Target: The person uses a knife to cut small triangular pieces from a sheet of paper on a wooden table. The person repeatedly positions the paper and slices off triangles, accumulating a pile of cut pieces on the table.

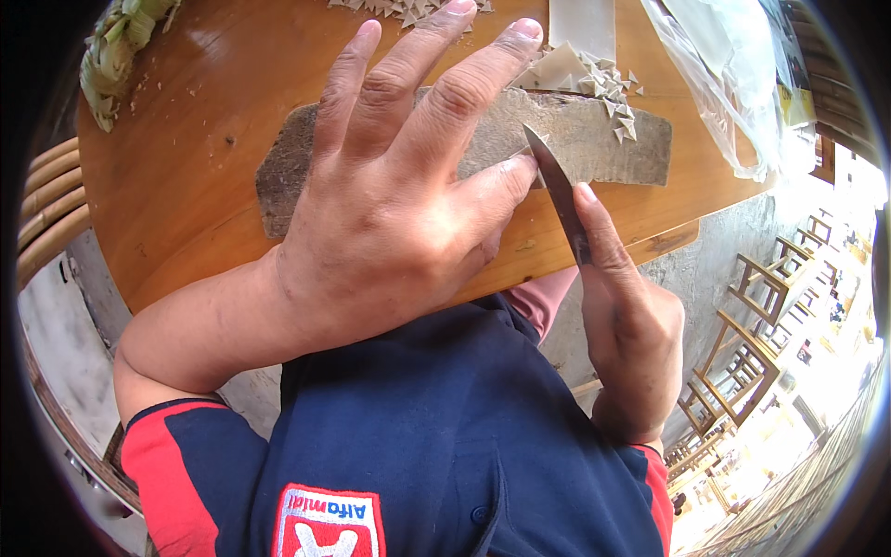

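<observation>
My right hand (626, 313) grips a knife (560, 188), its narrow dark blade pointing up and slightly left. The handle is hidden in my fist and my thumb lies along the blade's base. My left hand (397, 181) is spread over a worn wooden board (605, 139), its thumb tip beside the blade on a small pale piece (532, 150) at the board's near edge. Small pale triangles (602, 80) are heaped at the board's far right edge, some lying on the board. Behind them is a flat pale strip (582, 28).
The board rests on a wooden table (202, 160). More pale triangles (411, 8) lie at the far side, dried husks (111, 69) at the far left, and a clear plastic bag (724, 90) at the right. Wooden stools (738, 369) stand beyond on the right.
</observation>
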`<state>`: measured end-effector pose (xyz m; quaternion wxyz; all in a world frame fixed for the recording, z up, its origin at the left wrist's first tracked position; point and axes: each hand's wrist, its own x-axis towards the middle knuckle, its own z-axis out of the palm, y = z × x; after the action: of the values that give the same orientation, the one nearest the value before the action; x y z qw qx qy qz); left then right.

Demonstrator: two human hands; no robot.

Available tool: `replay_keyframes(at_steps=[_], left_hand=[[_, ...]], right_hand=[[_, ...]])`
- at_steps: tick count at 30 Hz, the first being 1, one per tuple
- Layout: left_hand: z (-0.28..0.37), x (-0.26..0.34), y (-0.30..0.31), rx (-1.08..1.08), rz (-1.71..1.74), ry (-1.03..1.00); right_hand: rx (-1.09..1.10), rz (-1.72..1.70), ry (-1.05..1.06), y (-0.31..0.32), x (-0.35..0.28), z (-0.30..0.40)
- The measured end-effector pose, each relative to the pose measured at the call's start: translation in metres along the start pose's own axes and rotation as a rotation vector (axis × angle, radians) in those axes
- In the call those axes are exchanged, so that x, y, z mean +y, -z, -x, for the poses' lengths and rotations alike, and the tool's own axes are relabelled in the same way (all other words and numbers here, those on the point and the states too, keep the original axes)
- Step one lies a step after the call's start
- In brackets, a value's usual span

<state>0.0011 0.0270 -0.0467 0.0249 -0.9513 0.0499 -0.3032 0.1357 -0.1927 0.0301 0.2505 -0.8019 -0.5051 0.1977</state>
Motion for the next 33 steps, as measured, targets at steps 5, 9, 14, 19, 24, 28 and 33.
replay_keyframes(at_steps=[5, 9, 14, 19, 24, 28, 33], left_hand=[[0.002, 0.001, 0.003, -0.014, 0.015, 0.020], [0.000, 0.002, 0.004, -0.032, 0.036, 0.039], [-0.001, 0.004, 0.006, -0.056, 0.019, 0.070], [0.000, 0.007, 0.004, -0.042, -0.001, 0.089], [0.011, 0.006, -0.004, -0.068, -0.019, 0.119], [-0.020, 0.026, 0.029, -0.226, 0.241, 0.351], [0.006, 0.000, -0.004, -0.038, 0.047, 0.010]], right_hand=[[0.001, 0.035, 0.016, -0.006, 0.000, 0.001], [-0.008, 0.143, -0.007, -0.012, -0.002, 0.006], [-0.023, 0.223, -0.012, -0.015, -0.006, 0.007], [-0.109, 0.168, -0.074, 0.007, -0.016, 0.012], [-0.142, 0.029, -0.103, 0.028, -0.007, 0.015], [-0.146, 0.244, 0.042, 0.038, 0.011, 0.005], [-0.201, 0.437, 0.216, 0.056, 0.031, -0.023]])
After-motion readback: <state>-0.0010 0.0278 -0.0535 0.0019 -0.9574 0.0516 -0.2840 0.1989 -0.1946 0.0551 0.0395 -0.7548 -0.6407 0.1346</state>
